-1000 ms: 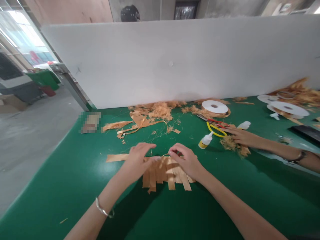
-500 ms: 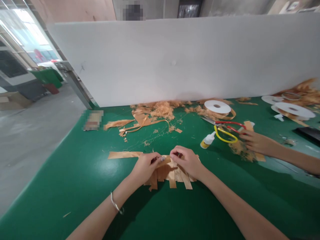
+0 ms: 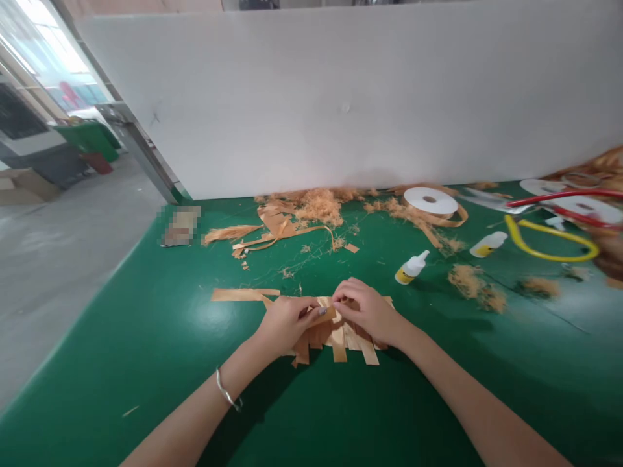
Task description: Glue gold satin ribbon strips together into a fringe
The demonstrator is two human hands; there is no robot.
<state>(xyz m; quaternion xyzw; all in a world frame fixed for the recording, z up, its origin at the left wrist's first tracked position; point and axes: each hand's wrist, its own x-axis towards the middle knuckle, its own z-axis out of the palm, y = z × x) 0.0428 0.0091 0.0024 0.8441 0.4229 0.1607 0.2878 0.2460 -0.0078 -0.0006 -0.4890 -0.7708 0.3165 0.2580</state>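
A flat piece made of light-brown ribbon strips lies on the green table, its cut ends hanging toward me. My left hand pinches a ribbon strip at the piece's top edge, thumb and forefinger pressed together. Close beside it, my right hand also has its fingertips closed on the ribbon near the same edge. A loose ribbon length sticks out left of my left hand. Beyond my right hand stands a small white bottle with a yellow label.
At the right, a co-worker's blurred hand holds scissors with red and yellow handles. A second bottle, a ribbon spool and frayed fibres lie toward the white partition. The table's left edge borders the floor.
The co-worker's hand has lifted the scissors and drawn them right, exposing the second bottle. My hands have hardly moved on the ribbon; the view has tilted slightly down.
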